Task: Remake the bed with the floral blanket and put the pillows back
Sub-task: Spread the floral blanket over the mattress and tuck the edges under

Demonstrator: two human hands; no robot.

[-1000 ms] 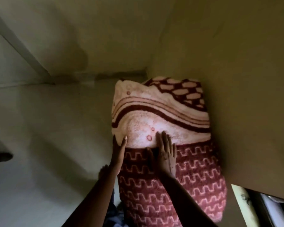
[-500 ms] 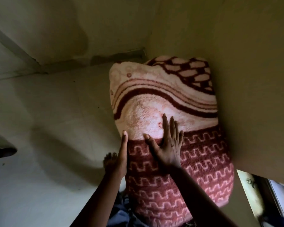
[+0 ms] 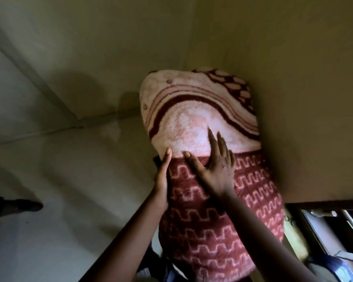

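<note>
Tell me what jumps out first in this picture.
A bulky bundled blanket, cream on top and maroon zigzag below, fills the centre against the wall. The right hand presses flat on its front, while the left hand braces its left side.

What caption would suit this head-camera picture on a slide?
Left hand and right hand lie flat on a bundled red-and-cream fuzzy blanket beside a yellowish wall.

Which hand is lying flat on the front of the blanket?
The right hand, fingers spread on the blanket; the left hand rests along its side edge.
</note>
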